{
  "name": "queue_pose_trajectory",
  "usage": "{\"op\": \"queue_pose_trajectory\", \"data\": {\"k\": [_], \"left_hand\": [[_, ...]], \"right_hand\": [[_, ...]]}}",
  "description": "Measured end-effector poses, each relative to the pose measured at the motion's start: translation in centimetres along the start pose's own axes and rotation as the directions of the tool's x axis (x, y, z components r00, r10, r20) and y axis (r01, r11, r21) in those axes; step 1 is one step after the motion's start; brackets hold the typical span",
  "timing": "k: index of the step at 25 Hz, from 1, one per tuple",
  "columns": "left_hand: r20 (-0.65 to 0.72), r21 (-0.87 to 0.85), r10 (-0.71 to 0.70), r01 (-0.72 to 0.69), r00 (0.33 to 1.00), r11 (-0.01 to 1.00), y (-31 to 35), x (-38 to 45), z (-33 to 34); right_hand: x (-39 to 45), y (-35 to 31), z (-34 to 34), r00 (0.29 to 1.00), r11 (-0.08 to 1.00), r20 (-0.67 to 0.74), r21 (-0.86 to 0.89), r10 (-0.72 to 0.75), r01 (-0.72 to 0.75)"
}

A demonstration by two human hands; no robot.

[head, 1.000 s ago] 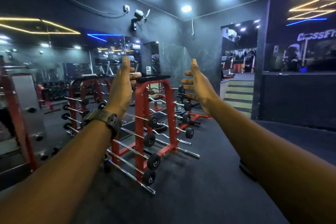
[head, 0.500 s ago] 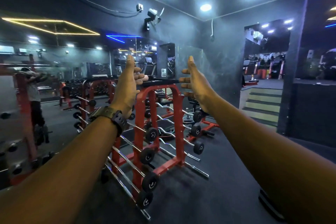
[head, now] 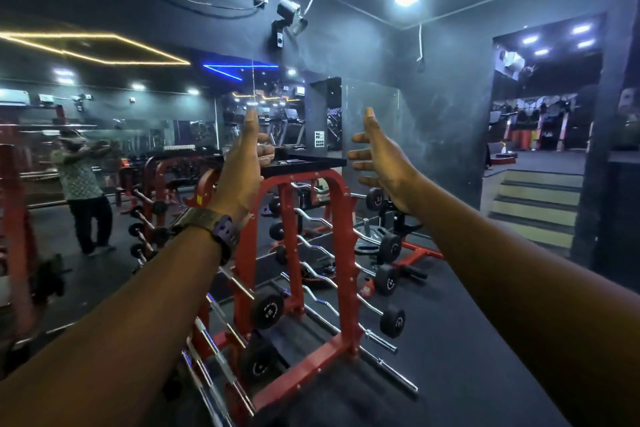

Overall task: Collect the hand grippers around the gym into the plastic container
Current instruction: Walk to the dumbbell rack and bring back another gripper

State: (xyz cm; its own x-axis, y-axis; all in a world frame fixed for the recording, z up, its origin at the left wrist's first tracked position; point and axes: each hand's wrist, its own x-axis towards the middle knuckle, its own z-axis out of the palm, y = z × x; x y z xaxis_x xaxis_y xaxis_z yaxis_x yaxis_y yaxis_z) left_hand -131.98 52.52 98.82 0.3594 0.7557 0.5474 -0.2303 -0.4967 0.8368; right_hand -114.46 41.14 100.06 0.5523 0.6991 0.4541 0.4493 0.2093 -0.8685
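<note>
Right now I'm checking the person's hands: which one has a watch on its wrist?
The left hand: a dark watch sits on its wrist. The right hand has a bare wrist. Both hands are open and hold nothing.

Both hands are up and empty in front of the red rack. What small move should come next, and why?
Probably step closer and lower the hands toward the black shelf on top of the red rack. The left hand and right hand are open and hold nothing. Small dark things lie on that shelf, too unclear to name; no plastic container is in view.

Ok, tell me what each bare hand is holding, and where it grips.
Nothing is held: the left hand and right hand are both open and empty.
</note>
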Motion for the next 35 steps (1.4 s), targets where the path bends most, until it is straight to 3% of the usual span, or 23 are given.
{"op": "queue_pose_trajectory", "data": {"k": [6, 11, 18, 22, 30, 35], "left_hand": [[-0.076, 0.032, 0.005, -0.002, 0.997, 0.999, -9.8, 13.0, 8.8], [-0.128, 0.066, -0.01, 0.018, 0.992, 0.998, -17.0, 24.9, 15.7], [-0.17, 0.088, 0.03, -0.015, 0.985, 0.996, -28.2, 41.1, 19.9], [-0.17, 0.073, -0.019, 0.031, 0.985, 0.997, -34.1, 50.2, 21.0], [-0.233, 0.221, 0.001, 0.052, 0.973, 0.974, -42.0, 66.3, 23.5], [-0.243, 0.305, -0.043, 0.118, 0.969, 0.945, -45.5, 74.2, 24.8]], "right_hand": [[16.6, 10.9, -2.6, 0.995, 0.998, 0.087, 0.033, -0.055, 0.052], [31.9, 18.5, -4.3, 0.988, 0.996, 0.156, 0.083, 0.002, -0.015], [51.4, 27.7, -0.3, 0.969, 0.993, 0.248, 0.118, -0.002, -0.028], [61.1, 31.5, 3.6, 0.96, 0.996, 0.281, 0.084, 0.003, -0.028], [78.7, 37.4, 10.7, 0.925, 0.992, 0.365, -0.03, -0.103, 0.123], [87.3, 41.1, 14.8, 0.842, 0.942, 0.517, -0.178, -0.156, 0.284]]}}
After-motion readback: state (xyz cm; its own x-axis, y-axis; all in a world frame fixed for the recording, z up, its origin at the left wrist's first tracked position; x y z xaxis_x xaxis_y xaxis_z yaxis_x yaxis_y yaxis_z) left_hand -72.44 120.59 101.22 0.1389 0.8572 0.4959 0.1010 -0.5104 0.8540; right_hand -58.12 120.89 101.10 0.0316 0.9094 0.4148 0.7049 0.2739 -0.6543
